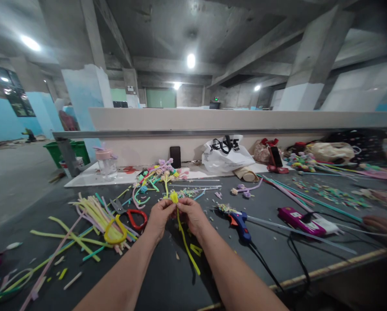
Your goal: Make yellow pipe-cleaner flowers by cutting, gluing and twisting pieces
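My left hand (161, 214) and my right hand (191, 211) meet near the middle of the dark table. Between their fingertips they pinch a small yellow piece (174, 197), with a long yellow fuzzy stem (187, 248) hanging down below it. A short bent yellow piece (196, 249) lies beside the stem. Left of my left hand are scissors with red handles (137, 219) and a yellow loop (115, 231) on a pile of pale fuzzy stems (91, 211). A blue glue gun (241, 225) rests to the right of my right hand.
A magenta power strip (302, 221) with black cables lies at the right. Behind are a clear cup (106, 164), a black phone (175, 157), a white bag (227, 153) and colourful stems (161, 172). Another person's hand (379, 223) is at the far right.
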Available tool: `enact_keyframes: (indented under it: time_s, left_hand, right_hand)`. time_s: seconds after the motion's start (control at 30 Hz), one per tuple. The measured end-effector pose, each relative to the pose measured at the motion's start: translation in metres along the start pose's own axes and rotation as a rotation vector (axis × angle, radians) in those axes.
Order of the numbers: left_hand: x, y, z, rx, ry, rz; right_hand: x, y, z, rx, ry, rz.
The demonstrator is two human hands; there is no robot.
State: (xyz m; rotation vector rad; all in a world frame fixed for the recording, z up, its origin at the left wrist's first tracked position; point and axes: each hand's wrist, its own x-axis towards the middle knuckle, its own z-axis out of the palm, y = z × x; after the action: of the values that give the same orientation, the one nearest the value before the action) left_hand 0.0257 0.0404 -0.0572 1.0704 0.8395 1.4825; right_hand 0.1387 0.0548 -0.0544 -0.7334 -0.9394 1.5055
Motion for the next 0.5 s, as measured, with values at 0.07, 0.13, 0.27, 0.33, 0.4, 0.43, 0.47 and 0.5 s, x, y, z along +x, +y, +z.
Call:
enact_keyframes:
  time_s: [0.07,0.13,0.27,0.33,0.4,0.43,0.47,0.5]
  left_hand:
    - [0.0001,-0.0009,-0.0006,0.003,-0.001,-0.002]
    - [0.0003,-0.0018,-0.0015,0.006,-0.006,-0.003]
    - [0.0,-0.0023,-0.0026,0.007,-0.016,-0.001]
    - [-0.0005,-0.0015,-0.002,0.005,-0.014,-0.005]
    - [-0.0009,-0.0003,-0.0006,-0.002,-0.001,-0.01]
    - [-0.0012,0.0003,0.0003,-0.008,0.012,-0.009]
    - [-0.0013,0.0008,0.0012,-0.014,0.029,-0.008]
    - [-0.0015,0.0011,0.0022,-0.019,0.047,-0.006]
  right_hand:
    - [0.0004,0.0005,-0.0005,-0.009,-0.003,0.004]
    - [0.0005,0.0008,-0.0005,-0.019,-0.011,0.006]
    - [-0.0005,0.0007,0.0011,-0.04,-0.025,-0.001]
    - [-0.0013,0.0003,0.0021,-0.048,-0.024,-0.009]
    - [-0.0015,-0.0004,0.0026,-0.059,-0.014,-0.029]
    - [-0.0014,-0.0007,0.0027,-0.066,-0.003,-0.046]
    - [-0.0012,-0.001,0.0028,-0.075,0.013,-0.068]
    - [-0.0008,-0.0011,0.0028,-0.085,0.034,-0.094]
